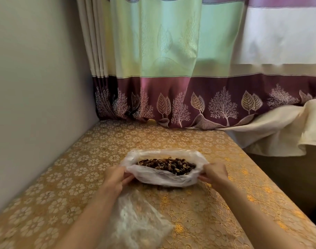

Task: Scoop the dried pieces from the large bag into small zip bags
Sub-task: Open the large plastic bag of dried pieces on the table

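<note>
Large bag (164, 178) of dried pieces (167, 165): mid-table (63, 177), mouth open. My left hand (115, 177) pinches its left rim, my right hand (215, 172) its right. Clear plastic bags (135, 220) lie nearer the front edge.

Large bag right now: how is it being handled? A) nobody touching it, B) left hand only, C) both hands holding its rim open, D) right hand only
C: the left hand and the right hand each pinch a side of the large bag, with the dried pieces exposed inside.
</note>
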Demonstrator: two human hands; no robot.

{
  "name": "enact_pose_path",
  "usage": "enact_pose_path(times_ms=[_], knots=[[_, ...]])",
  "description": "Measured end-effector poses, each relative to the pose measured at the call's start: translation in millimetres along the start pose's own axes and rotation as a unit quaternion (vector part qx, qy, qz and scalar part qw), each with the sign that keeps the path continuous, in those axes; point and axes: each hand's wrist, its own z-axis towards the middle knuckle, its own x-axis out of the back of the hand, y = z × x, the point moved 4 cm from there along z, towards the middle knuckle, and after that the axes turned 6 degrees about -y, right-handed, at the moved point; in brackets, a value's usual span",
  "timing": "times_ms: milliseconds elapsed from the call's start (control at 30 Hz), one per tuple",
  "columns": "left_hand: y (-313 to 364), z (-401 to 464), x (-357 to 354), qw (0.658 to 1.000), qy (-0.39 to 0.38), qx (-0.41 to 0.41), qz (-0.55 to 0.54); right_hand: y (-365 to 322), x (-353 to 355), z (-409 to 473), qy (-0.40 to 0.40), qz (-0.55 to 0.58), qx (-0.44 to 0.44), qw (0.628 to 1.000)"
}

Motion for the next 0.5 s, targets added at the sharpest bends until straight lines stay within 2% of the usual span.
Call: enact_pose_path(times_ms=[100,167,233,367,500], knots=[[-4.1,9.8,9.0,0.973,-0.046,0.077,-0.214,6.0,-0.4,6.3,-0.045,0.220,-0.076,0.972],[-7.1,14.8,14.1,0.948,-0.049,0.110,-0.296,8.8,-2.9,11.0,-0.083,0.325,-0.123,0.934],[-10.2,18.4,15.3,0.927,-0.039,0.131,-0.349,10.8,-3.7,16.1,-0.088,0.382,-0.170,0.904],[-8.6,16.9,8.0,0.915,-0.052,0.147,-0.371,12.3,-5.1,22.9,-0.074,0.390,-0.216,0.892],[-8.6,16.2,3.6,0.938,-0.090,0.162,-0.293,9.0,-6.1,21.5,-0.084,0.308,-0.196,0.927]])
